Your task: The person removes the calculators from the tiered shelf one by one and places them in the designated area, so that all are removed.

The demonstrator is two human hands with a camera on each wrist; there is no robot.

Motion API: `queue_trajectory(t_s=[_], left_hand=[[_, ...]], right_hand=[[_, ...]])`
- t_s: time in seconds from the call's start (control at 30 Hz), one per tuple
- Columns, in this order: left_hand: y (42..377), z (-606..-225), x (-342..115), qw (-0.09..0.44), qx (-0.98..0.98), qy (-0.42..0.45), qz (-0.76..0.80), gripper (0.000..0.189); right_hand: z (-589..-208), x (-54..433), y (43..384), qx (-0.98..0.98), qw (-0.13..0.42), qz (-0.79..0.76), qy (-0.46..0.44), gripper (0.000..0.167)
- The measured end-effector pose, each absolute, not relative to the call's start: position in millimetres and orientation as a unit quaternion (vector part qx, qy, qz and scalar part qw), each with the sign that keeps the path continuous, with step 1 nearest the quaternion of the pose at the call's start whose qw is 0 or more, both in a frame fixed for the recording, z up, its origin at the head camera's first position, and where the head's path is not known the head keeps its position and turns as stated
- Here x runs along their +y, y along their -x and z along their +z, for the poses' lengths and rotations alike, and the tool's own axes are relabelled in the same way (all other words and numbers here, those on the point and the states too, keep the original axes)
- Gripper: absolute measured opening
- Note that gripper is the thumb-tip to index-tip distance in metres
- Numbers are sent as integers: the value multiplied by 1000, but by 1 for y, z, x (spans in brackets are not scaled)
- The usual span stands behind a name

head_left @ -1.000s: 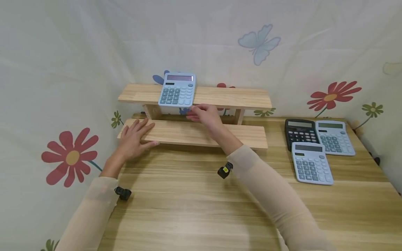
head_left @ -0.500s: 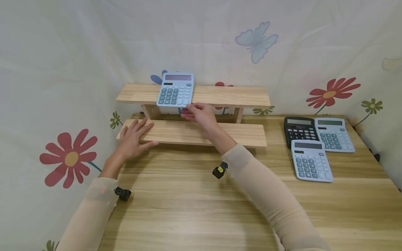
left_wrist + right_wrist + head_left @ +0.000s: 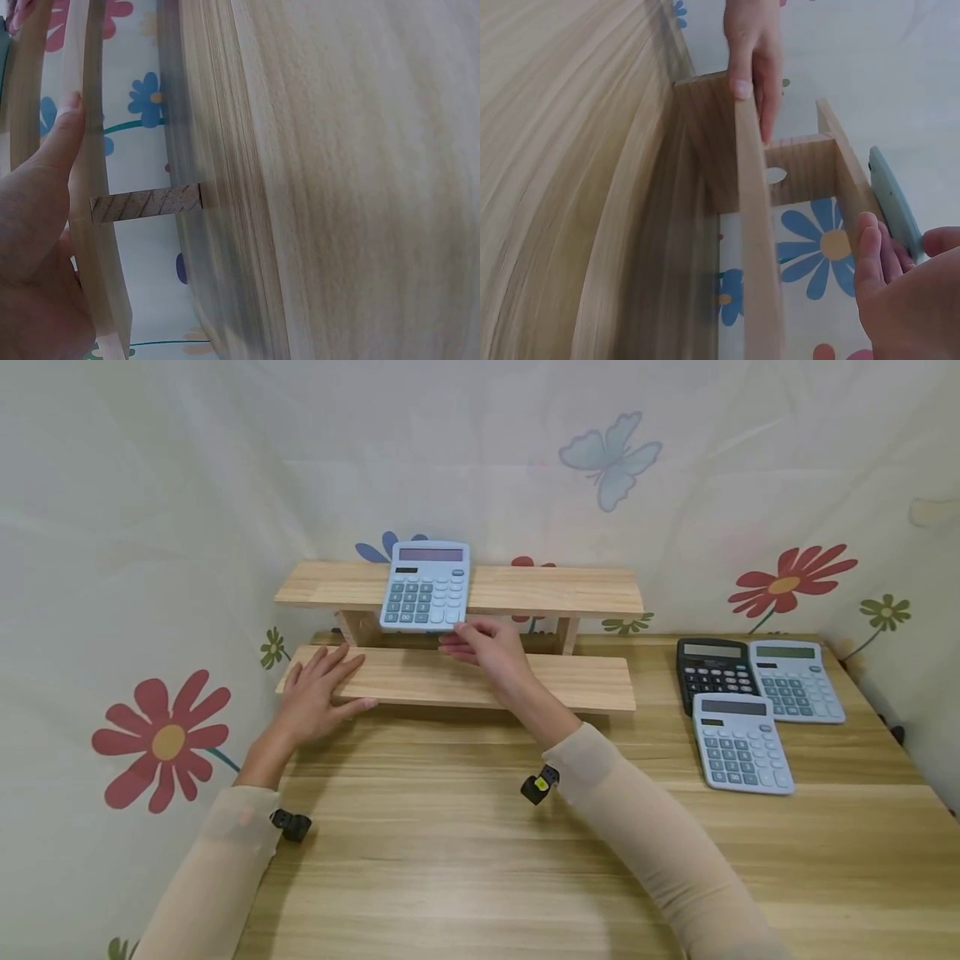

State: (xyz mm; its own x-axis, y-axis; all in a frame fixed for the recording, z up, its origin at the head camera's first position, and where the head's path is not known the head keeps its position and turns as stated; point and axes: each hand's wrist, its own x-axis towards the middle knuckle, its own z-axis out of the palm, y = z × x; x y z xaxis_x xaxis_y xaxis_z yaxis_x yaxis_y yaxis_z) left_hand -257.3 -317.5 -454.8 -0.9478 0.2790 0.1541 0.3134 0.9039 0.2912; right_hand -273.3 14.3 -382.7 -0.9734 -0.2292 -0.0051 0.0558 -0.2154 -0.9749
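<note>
A light blue calculator (image 3: 426,587) lies face up on the upper board (image 3: 555,592) of a two-tier wooden rack, its keypad end overhanging the front edge. My right hand (image 3: 497,660) pinches its lower right corner. In the right wrist view the thumb is at the calculator's (image 3: 894,202) face, and the other fingers (image 3: 870,247) lie under the overhang. My left hand (image 3: 318,697) rests on the left end of the lower board (image 3: 577,681), fingers spread over its top. The left thumb (image 3: 64,135) lies along that board's front edge in the left wrist view.
On the table's right side, a black calculator (image 3: 712,675) and a light blue one (image 3: 798,681) lie side by side. Another light blue calculator (image 3: 742,743) overlaps them in front. A flower-printed curtain (image 3: 480,460) hangs behind the rack.
My right hand has first shifted the calculator slightly left, then drawn it toward me and right, so it overhangs the upper board more. The left hand has stayed put.
</note>
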Motion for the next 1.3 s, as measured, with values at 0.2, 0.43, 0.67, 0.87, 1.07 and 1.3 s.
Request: queue_trajectory(t_s=[0.2,0.43,0.67,0.87,1.07,1.3], left_hand=[[257,-455,-319,56,-974,152,-159,86],[257,-454,-318,53,-974,150,-159,86],[258,-455,-319,53,-974,152,-158,85],[258,-457,-318,53,-973,155,-161,86],[259,-457,-317,50,-973,154,-165,86],[257,-456,-317,55,-972,155,-169,85]], right_hand=[[-388,15,276,621,88,-775,79,23],[-385,12,278,616,93,-780,61,31],[-377,3,285,577,97,-811,0,34],[-373,-4,287,551,89,-829,-18,32],[-373,-3,287,541,93,-836,-10,29],[-374,-3,285,534,104,-839,-10,28]])
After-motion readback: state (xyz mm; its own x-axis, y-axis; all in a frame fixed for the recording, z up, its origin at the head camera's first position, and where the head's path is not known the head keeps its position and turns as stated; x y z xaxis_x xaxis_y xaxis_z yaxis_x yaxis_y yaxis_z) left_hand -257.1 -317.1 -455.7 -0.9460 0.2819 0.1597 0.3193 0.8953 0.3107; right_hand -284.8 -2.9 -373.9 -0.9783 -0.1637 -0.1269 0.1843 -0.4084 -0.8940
